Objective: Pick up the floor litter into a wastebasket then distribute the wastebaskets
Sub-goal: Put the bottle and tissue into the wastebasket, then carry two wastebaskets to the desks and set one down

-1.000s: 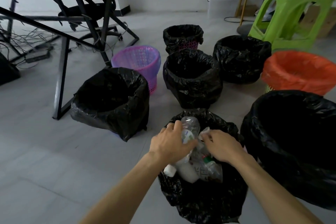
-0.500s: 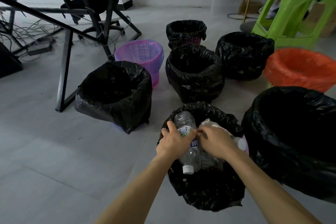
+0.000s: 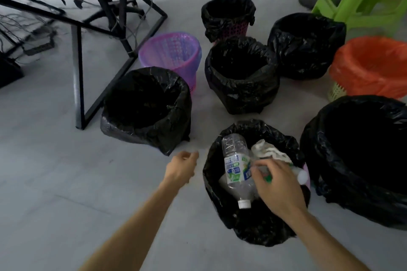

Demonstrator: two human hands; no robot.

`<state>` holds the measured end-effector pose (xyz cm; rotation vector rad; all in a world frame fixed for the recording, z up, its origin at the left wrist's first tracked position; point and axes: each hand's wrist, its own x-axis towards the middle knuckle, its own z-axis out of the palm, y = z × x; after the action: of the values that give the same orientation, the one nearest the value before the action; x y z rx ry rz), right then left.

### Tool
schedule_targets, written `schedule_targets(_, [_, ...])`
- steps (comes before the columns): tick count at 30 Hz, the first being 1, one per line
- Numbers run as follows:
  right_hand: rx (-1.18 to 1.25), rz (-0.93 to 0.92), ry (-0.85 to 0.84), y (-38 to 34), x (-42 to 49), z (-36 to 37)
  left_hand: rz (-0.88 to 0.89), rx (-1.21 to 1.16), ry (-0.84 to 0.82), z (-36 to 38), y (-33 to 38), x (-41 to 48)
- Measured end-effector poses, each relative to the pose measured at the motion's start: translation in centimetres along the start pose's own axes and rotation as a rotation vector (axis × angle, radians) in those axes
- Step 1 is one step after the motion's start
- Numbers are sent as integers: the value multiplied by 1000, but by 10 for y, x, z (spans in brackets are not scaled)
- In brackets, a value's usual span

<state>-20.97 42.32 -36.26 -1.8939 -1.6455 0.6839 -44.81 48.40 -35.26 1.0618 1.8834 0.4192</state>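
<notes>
The near basket, lined with a black bag, stands at lower centre of the frame and holds the litter. A clear bottle lies in it with its white cap toward the bottom edge. A paper wad sits at the bottle's upper right, and a second bottle's white cap shows at the basket's right rim. The right hand is over the basket, its fingers curled down onto the litter against the bottle's label. Whether they pinch anything cannot be told. The left hand, blurred, hangs over the floor just left of the basket, fingers loosely bent and holding nothing.

A big black-bagged basket stands just right of the near one. Another black-bagged basket is at left of centre, with a purple basket behind it. More black-bagged ones stand at centre, above it and at upper right. An orange-bagged basket is at the right edge, a green stool above it. A black metal frame and cables fill the upper left.
</notes>
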Motion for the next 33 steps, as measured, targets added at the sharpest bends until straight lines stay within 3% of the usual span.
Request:
schedule_targets(7, [90, 688, 383, -3, -51, 15, -374, -424, 47, -81, -9, 42])
schedule_targets(11, [196, 1143, 375, -3, -60, 37, -516, -633, 26, -104, -10, 77])
schedule_targets(13, [322, 1259, 306, 0, -56, 55, -541, -653, 9, -103, -15, 93])
schedule_targets(16, [537, 1344, 298, 1, -57, 74, -517, -681, 20, -101, -18, 107])
schedule_targets(21, [875, 1355, 491, -12, -53, 76, -515, -853, 50, -109, -19, 102])
schedule_targets(27, [722, 1341, 382, -79, -56, 39, -594, -908, 96, -145, -36, 35])
schedule_targets(33, [491, 1207, 148, -181, -47, -12, -692, -984, 183, -231, -51, -61])
